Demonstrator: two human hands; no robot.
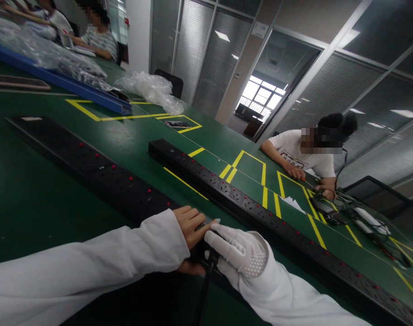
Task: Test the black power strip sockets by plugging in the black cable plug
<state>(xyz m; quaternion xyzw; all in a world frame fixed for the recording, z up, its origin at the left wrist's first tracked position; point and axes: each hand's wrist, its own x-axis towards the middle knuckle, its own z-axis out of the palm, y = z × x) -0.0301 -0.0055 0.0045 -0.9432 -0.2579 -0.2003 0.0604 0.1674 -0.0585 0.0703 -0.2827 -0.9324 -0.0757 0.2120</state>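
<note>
A long black power strip (101, 170) with red dots along its top lies slantwise in front of me. My left hand (191, 226), bare, is wrapped round it, fingers over the top and thumb underneath. Close beside it, my right hand (236, 253), in a white glove, is closed at the same strip, with fingertips nearly meeting the left ones. A black cable (204, 287) with a thick end runs down from between my hands. Whether the right fingers grip the cable end or the strip is hidden. Beyond lies a second black power strip (247, 194), touched by neither hand.
The green table (138, 156) carries yellow tape outlines. Far left are a blue rail (73, 86), clear plastic wrap (152, 88) and a phone-like slab (18, 81). Across the table a person (304, 154) handles small parts near cables (369, 226). Other people sit at upper left.
</note>
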